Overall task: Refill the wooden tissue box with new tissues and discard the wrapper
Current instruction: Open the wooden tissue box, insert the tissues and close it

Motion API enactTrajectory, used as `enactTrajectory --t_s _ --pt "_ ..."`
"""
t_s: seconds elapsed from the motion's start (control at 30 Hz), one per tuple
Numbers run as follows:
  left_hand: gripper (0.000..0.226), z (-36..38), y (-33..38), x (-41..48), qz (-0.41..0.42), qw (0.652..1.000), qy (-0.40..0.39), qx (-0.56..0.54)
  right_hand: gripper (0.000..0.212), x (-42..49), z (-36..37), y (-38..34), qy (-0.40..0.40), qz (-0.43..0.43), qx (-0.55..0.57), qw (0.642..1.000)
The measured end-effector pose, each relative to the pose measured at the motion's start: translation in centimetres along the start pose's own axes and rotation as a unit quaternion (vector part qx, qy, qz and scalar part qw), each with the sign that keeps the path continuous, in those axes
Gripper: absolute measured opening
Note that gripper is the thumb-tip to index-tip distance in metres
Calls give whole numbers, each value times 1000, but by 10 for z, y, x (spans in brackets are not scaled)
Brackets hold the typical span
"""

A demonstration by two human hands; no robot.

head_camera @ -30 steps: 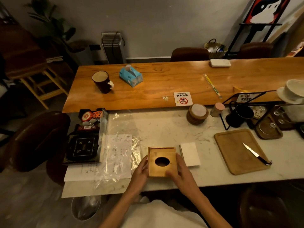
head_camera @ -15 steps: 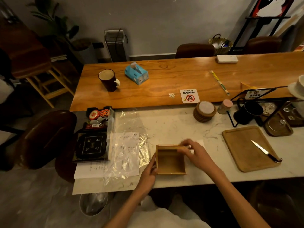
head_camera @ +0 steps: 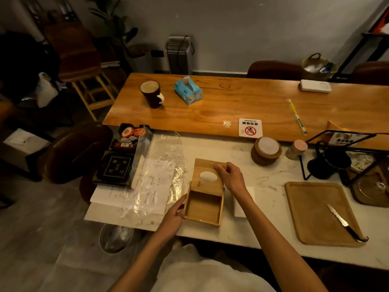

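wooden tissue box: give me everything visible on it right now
The wooden tissue box is light wood, square, lying on the white marble counter. Its lid, with an oval hole, is slid about halfway off toward the far side, so the near half shows an empty interior. The right hand grips the lid's far right corner; the left hand steadies the box's left wall.

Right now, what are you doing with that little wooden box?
A person is opening the wooden tissue box on the marble counter. The right hand is on the sliding lid with the oval hole, pushed partway off toward the far side. The left hand steadies the box's left wall. The box looks empty inside. A white tissue stack lies just right of it, not yet loaded.
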State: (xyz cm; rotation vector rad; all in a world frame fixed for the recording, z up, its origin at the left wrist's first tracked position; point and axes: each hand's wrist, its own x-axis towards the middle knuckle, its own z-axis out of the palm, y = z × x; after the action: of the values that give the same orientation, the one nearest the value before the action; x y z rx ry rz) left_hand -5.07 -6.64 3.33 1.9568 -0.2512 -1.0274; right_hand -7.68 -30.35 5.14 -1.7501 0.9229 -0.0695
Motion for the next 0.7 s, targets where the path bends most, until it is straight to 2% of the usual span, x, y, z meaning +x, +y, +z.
enactTrajectory --t_s 0.03,0.1,0.17,0.2,0.27,0.33,0.37,0.43,0.47,0.53,0.63,0.7 --pt "54 2 1 0 -6 1000 22 19 39 -1 -3 1 -25 -8 -8 1000" --pt "64 15 7 -4 27 987 118 105 47 -5 -15 9 -75 -29 -3 997" --pt "69 36 28 -13 138 948 217 186 57 -9 -36 21 -64 -57 -15 996" --pt "65 48 45 -18 188 936 237 183 57 -10 -47 29 -39 -74 -51 995" --pt "46 76 76 -29 212 953 184 116 53 -7 -68 45 -24 -92 -176 980" --pt "23 107 96 -34 111 990 68 -50 51 -3 -82 54 -94 -70 -289 950" --pt "16 123 101 -33 18 989 10 -149 53 0 -85 57 -144 -46 -326 933" --pt "12 151 99 -22 -170 939 -59 -294 61 8 -86 58 -230 -16 -403 886" --pt "15 161 92 -14 -230 913 -64 -332 64 13 -85 58 -250 -11 -432 866" --pt "24 175 76 2 -286 883 -45 -369 69 21 -79 58 -254 2 -466 848" --pt "34 186 54 19 -287 890 26 -353 72 31 -67 58 -243 23 -496 833" --pt "34 189 49 24 -286 887 46 -359 74 37 -64 57 -245 30 -508 825"
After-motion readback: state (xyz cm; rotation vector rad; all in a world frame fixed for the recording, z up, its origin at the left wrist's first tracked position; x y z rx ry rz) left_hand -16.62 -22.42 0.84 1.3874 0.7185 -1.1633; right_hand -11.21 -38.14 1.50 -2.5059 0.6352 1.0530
